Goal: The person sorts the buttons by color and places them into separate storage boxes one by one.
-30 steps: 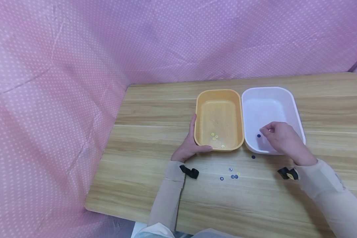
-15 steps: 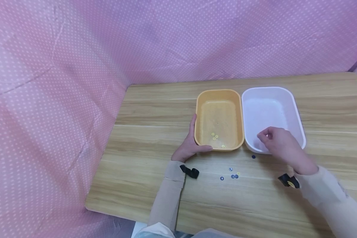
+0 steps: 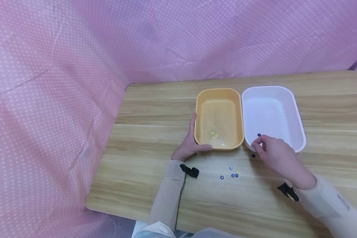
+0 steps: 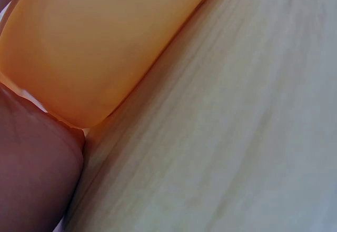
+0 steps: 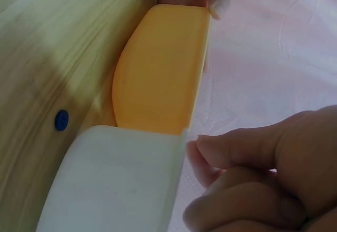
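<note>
My left hand (image 3: 189,145) holds the near left corner of an orange-yellow plastic bin (image 3: 219,148), thumb along the near rim and fingers against the left side. Several small yellow buttons (image 3: 214,138) lie in that bin. My right hand (image 3: 275,155) is over the near rim of the white bin (image 3: 298,122), fingers curled and thumb against index finger. In the right wrist view nothing shows between those fingertips. A dark blue button (image 3: 259,135) lies in the white bin, just beyond the right fingertips. Another blue button (image 5: 61,120) sits on the table before that bin.
On the wooden table (image 3: 148,132), nearer the person, several blue buttons (image 3: 233,175) and one yellow button (image 3: 238,173) lie in a loose group. The two bins stand side by side. Pink dotted cloth (image 3: 178,39) hangs behind the table and at its left.
My right hand has come back from inside the white bin to its near rim. The blue button in that bin was briefly covered and shows again. The left hand keeps its place.
</note>
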`<state>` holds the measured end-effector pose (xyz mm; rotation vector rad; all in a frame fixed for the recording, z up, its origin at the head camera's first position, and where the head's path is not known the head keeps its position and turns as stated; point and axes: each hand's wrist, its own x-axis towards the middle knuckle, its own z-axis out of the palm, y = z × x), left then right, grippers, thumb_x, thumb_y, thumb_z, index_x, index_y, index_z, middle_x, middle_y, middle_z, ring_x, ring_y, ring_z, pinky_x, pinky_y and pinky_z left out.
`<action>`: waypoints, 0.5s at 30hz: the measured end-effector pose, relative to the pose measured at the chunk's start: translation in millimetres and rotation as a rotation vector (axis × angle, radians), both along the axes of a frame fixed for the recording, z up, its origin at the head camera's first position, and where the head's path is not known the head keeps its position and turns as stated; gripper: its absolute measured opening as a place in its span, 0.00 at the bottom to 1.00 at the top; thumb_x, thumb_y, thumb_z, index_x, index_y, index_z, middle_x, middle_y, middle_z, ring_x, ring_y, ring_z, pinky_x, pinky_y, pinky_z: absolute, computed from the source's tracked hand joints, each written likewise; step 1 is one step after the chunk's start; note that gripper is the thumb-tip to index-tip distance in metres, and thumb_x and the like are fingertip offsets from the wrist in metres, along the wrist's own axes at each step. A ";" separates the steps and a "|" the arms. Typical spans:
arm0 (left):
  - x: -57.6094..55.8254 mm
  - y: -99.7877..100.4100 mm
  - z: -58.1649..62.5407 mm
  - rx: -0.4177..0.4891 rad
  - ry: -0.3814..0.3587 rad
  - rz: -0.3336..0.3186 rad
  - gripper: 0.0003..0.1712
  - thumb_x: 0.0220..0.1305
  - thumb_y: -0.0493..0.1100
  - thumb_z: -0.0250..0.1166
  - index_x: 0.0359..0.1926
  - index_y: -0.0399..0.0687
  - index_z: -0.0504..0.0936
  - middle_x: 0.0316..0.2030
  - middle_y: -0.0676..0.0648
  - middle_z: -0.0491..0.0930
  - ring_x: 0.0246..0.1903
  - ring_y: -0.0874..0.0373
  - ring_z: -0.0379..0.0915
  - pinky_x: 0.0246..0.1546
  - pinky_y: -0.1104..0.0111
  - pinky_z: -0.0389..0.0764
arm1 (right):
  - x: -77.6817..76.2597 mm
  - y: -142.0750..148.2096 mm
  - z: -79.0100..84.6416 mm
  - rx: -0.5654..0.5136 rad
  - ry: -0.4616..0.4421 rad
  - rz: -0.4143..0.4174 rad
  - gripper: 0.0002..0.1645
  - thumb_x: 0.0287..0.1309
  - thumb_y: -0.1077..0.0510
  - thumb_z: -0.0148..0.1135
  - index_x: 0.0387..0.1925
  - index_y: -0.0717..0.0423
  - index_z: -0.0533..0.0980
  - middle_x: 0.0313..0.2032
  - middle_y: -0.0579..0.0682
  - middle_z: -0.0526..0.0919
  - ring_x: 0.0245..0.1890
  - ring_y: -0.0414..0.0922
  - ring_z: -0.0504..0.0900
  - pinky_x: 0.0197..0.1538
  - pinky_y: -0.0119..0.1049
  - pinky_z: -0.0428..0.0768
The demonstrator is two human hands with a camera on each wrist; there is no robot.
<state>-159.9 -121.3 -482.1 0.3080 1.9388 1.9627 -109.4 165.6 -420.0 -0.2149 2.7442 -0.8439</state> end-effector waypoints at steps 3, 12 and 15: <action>0.4 -0.1 0.8 -0.011 0.008 0.003 0.77 0.39 0.31 0.76 0.72 0.66 0.26 0.73 0.48 0.38 0.66 0.46 0.52 0.67 0.60 0.46 | 3.1 -0.6 2.6 0.010 0.036 -0.008 0.13 0.64 0.56 0.52 0.39 0.62 0.76 0.16 0.46 0.72 0.17 0.44 0.68 0.20 0.36 0.64; -0.4 -0.6 -5.7 -0.019 0.018 0.007 0.77 0.39 0.32 0.77 0.72 0.70 0.27 0.73 0.51 0.40 0.65 0.48 0.54 0.67 0.62 0.46 | 16.4 -5.6 7.3 0.007 0.039 -0.007 0.12 0.65 0.56 0.53 0.41 0.61 0.75 0.15 0.46 0.69 0.15 0.44 0.66 0.19 0.36 0.63; 0.6 -0.5 -1.8 -0.020 0.017 0.001 0.77 0.39 0.32 0.77 0.72 0.68 0.27 0.73 0.50 0.39 0.66 0.47 0.53 0.67 0.62 0.45 | 25.6 -11.3 6.0 0.012 0.107 0.030 0.09 0.64 0.57 0.55 0.39 0.59 0.77 0.14 0.44 0.68 0.14 0.41 0.64 0.18 0.35 0.62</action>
